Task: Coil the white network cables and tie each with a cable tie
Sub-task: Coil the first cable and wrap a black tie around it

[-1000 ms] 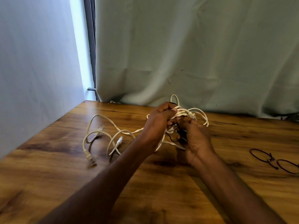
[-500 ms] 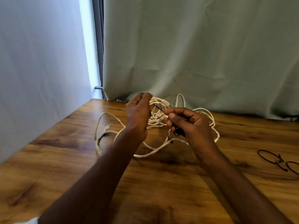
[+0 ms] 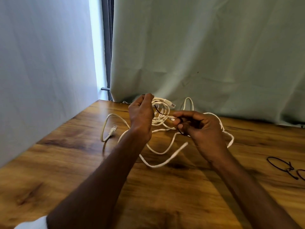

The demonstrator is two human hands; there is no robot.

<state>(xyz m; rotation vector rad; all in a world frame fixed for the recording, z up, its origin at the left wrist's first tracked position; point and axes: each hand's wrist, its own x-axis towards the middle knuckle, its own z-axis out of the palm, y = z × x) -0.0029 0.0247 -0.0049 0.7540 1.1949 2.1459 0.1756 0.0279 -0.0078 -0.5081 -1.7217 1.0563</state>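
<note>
While the coil (image 3: 160, 113) is gripped by the left hand (image 3: 142, 115) at frame centre, the limp black tie (image 3: 180, 128) is pinched by the right hand (image 3: 200, 128).

Wooden table (image 3: 165, 195), white cables (image 3: 105, 129), black ties (image 3: 280, 167)

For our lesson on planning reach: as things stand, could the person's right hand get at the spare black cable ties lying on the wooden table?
Probably not at once. The right hand already pinches a thin black cable tie. The spare black cable ties lie unobstructed on the wooden table.
</note>
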